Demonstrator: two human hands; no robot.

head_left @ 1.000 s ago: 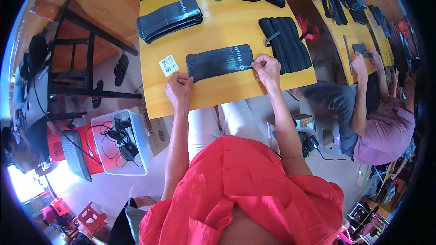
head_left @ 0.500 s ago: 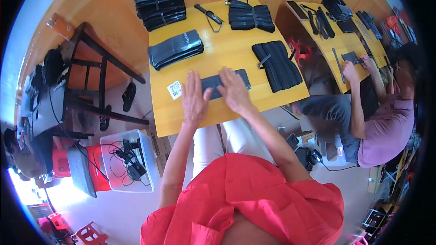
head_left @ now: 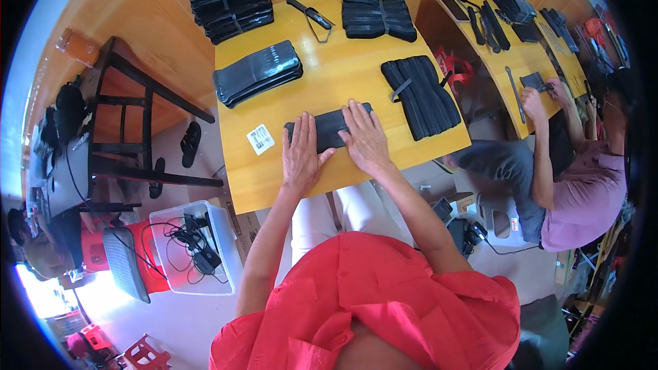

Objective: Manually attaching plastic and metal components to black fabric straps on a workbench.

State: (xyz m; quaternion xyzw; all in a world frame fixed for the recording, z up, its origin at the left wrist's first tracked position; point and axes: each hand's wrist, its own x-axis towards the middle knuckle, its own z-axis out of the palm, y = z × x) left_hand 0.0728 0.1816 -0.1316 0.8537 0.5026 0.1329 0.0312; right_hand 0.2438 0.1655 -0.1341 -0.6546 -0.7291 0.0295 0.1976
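At the frame's centre, one flat, oblong black packet lies singly on a yellow wooden table.
The left hand and right hand rest open on it, fingers straight, gripping nothing. At upper left, a glossy black stack shows no band and seems unbound; behind it, a taller black pile is already banded, as are a ridged black bundle at upper centre and a wide black bundle right of centre.

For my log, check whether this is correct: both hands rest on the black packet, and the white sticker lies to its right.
Wrong side: the head view shows the white sticker lying left of the black packet. The left hand and right hand do rest on the packet.
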